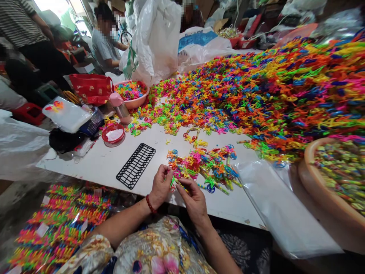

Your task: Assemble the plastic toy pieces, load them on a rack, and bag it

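Both my hands meet at the front edge of the white table (99,163). My left hand (161,186), with a red bead bracelet at the wrist, pinches a small green plastic piece (172,183). In my right hand (195,198), a thin yellow-patterned stick (182,185) is gripped between thumb and fingers, its end close to the green piece. The fingers partly hide both. Just beyond lies a small heap of colourful plastic toys (199,163) with rings and striped sticks. Left of my hands, a black slotted plastic rack (136,165) rests flat.
A large pile of coloured plastic pieces (256,91) covers the back and right. Clear plastic bags (285,209) and an orange tub (309,160) of striped sticks are at right. A red basket (114,140), bottle (121,110) and pink basin (139,101) stand left. Other people are behind.
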Available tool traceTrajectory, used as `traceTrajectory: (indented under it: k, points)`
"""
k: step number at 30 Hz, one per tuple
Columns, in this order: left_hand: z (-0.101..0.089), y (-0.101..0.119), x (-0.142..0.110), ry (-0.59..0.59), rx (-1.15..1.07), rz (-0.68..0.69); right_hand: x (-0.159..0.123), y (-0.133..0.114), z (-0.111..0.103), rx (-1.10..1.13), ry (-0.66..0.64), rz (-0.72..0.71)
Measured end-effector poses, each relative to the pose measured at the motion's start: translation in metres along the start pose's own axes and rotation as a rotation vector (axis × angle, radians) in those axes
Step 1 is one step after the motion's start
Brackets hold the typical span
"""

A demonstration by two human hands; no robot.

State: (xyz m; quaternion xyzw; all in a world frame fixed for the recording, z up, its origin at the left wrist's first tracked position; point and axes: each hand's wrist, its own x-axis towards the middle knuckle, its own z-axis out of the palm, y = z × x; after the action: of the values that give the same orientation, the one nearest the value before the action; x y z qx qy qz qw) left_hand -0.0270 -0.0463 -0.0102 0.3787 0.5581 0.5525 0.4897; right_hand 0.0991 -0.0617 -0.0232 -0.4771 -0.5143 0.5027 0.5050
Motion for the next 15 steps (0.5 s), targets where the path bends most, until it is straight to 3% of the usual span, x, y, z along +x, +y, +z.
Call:
traceTrajectory:
  k: [8, 10, 15]
  points:
    - [-0.002, 0.004, 0.001, -0.111, -0.051, -0.169, -0.002, -0.009, -0.006, -0.165, -0.049, -0.215]
    - [-0.002, 0.005, 0.000, -0.092, -0.005, -0.136, -0.002, -0.011, -0.006, -0.201, -0.070, -0.251]
    - [-0.005, 0.009, -0.007, 0.009, 0.156, 0.095, -0.007, -0.014, -0.004, -0.234, -0.117, -0.268]
